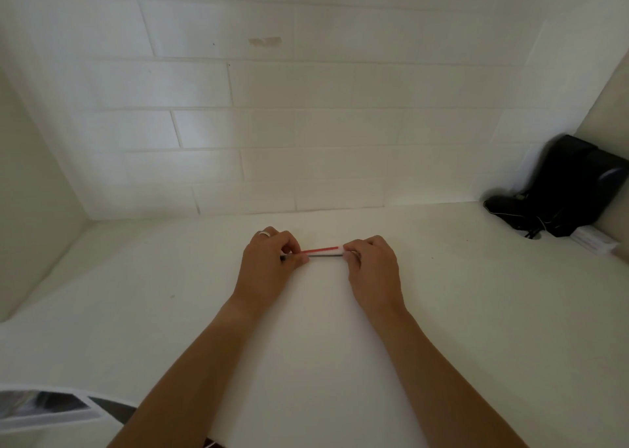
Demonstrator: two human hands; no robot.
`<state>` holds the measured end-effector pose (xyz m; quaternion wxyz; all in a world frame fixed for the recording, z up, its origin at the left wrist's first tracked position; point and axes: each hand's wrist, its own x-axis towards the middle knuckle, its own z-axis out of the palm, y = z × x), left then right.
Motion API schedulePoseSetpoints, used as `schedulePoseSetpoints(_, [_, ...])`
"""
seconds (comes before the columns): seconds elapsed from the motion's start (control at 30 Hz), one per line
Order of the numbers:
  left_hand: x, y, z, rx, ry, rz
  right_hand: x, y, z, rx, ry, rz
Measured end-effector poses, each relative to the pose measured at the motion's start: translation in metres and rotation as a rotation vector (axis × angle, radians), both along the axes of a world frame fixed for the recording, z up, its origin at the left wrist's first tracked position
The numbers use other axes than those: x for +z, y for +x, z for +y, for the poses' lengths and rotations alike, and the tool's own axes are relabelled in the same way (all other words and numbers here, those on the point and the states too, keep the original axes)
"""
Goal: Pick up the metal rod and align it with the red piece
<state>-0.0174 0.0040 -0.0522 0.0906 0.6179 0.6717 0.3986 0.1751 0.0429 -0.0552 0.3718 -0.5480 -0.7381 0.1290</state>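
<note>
On the white counter (442, 311) near the tiled wall, the left hand (269, 260) & right hand (371, 263) each pinch one end of a small bundle of pens (321, 253) (red, white, black), fingers curled round it, bundle gathered level but not yet set down.

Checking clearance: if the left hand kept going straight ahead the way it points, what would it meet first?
Past the left hand, only bare counter shows, then the white tiled wall; likely the wall first, though depth is unclear.
</note>
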Motion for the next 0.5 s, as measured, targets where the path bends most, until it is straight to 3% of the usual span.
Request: schedulePoseSetpoints(0.5, [-0.0093,0.0018,0.0046,-0.010,0.045,0.069,0.0041,-0.0040,-0.0036,-0.033,-0.002,-0.003])
